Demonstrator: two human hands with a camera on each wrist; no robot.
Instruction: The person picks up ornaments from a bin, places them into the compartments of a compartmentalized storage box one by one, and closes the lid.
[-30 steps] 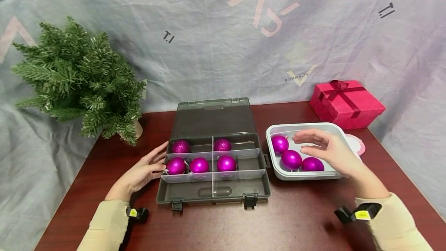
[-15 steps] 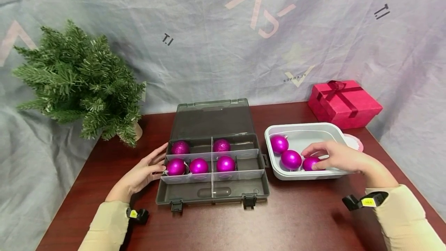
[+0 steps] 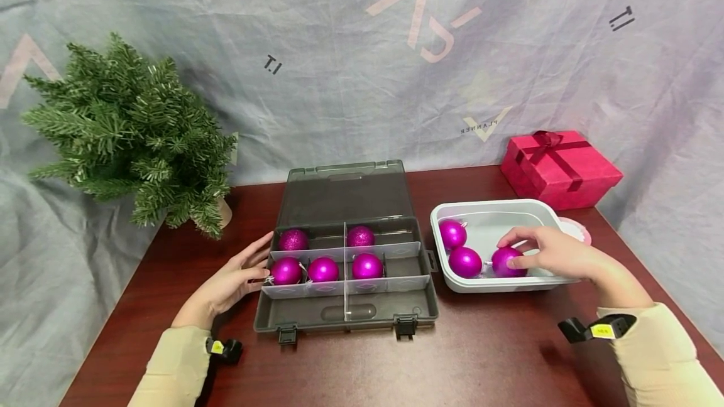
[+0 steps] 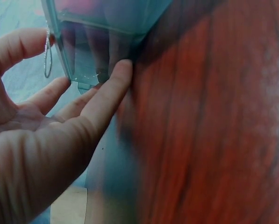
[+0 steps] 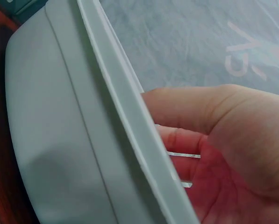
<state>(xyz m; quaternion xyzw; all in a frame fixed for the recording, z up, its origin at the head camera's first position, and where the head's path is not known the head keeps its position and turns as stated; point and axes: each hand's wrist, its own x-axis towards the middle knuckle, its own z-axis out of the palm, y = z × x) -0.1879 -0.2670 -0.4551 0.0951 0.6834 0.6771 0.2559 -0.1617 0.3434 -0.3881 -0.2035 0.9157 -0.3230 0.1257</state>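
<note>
My right hand [image 3: 551, 259] reaches over the near rim of a pale grey tray [image 3: 532, 206] and pinches a magenta Christmas ball [image 3: 507, 262] between thumb and fingers. In the right wrist view the tray wall hides that ball and the fingertips. Two more such balls, a front one [image 3: 465, 262] and a back one [image 3: 453, 234], lie to its left. My left hand [image 3: 229, 278] touches the left side of a smoky plastic organizer box [image 3: 305, 316] with fairly straight fingers, thumb at the rim. Its lid [image 3: 345, 196] is folded back; several magenta balls [image 3: 286, 270] sit in the compartments.
A small artificial Christmas tree [image 3: 136, 130] stands at the back left. At the back right is a red gift box [image 3: 562, 165] with a bow. A pink and white round item [image 3: 577, 231] shows partly behind the tray. A grey cloth [image 3: 339, 80] hangs behind the table.
My right hand has lowered into the tray and taken hold of the rightmost ball. The ball beside it has rolled slightly left. My left hand stays at the organizer box.
</note>
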